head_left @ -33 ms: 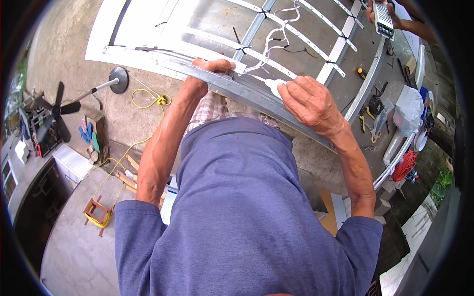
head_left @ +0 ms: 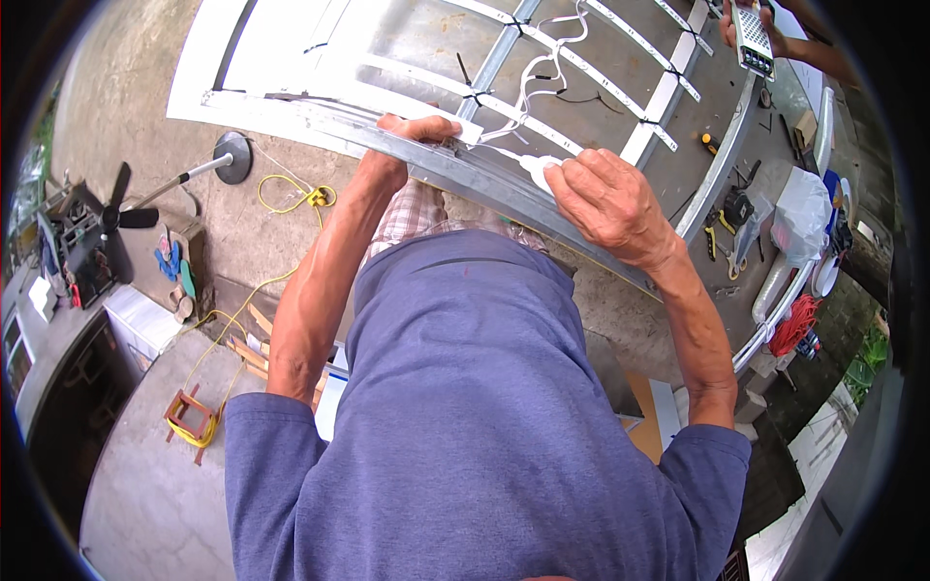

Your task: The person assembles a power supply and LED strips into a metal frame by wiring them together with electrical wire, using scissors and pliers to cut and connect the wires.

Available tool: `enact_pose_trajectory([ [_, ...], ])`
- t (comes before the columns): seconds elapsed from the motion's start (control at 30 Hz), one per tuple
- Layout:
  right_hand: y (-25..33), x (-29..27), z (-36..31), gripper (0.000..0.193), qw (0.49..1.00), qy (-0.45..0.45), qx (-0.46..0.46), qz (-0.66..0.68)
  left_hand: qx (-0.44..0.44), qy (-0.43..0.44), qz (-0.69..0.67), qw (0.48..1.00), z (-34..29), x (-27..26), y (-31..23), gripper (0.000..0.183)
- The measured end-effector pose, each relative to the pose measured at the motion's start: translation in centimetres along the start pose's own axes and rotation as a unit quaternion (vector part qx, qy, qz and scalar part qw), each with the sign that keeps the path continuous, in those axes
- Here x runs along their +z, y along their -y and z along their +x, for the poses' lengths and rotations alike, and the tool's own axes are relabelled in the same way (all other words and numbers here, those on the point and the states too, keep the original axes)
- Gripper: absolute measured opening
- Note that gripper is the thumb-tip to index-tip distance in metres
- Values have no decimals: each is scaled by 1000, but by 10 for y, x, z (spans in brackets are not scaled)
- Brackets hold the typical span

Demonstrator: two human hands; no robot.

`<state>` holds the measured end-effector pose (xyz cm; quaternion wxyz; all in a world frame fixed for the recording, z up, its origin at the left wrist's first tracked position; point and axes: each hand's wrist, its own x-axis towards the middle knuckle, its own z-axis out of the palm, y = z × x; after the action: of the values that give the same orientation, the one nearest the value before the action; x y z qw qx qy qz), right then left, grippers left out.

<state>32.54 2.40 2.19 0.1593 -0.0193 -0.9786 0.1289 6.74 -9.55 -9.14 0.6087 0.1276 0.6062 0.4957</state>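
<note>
My right hand (head_left: pixel 615 208) is closed round a small white squeeze bottle (head_left: pixel 538 172). Its thin nozzle points left toward the end of a white strip (head_left: pixel 470 132) on the near metal rail (head_left: pixel 484 184). My left hand (head_left: pixel 412 136) grips that rail, its thumb stretched along the top and pressing the strip's end; its other fingers are mostly hidden. White light strips (head_left: pixel 523 118) cross the frame, fixed with black cable ties. A white cable (head_left: pixel 524 97) winds between them.
At the upper right, another person's hand (head_left: pixel 775 37) holds a perforated metal power supply (head_left: pixel 753 41). Pliers (head_left: pixel 712 242), a plastic bag (head_left: pixel 802 218) and red wire (head_left: pixel 794 324) lie at the right. A fan (head_left: pixel 111 215) and yellow cord (head_left: pixel 281 194) are on the left.
The fan's blades stand at a different angle. Both my hands, the bottle and the strips are where they were.
</note>
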Motion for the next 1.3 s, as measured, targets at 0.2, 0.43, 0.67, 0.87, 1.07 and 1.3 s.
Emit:
enact_pose_trajectory([
  [0.2, -1, -1, -2, 34, 1000, 3, -16, 6, -50, 9, 5, 999, -1, 0, -7, 71],
  [0.43, 6, -10, 12, 27, 1000, 9, -23, 4, -13, -6, -6, 1000, 0, 3, -2, 22],
  [0.67, 10, -9, 17, 33, 999, 25, -38, 21, -25, 21, 18, 999, 3, -3, 2, 32],
  [0.87, 12, -11, 24, 17, 999, 22, -37, 21, -6, 24, 37, 999, 1, -4, -1, 38],
  [1.07, 16, -14, 7, 37, 1000, 5, 25, 16, -8, 9, 39, 999, -1, 1, -2, 64],
  [1.3, 10, -15, -12, 44, 961, -108, 224, 117, 1, -9, 47, 999, -2, 0, 1, 77],
])
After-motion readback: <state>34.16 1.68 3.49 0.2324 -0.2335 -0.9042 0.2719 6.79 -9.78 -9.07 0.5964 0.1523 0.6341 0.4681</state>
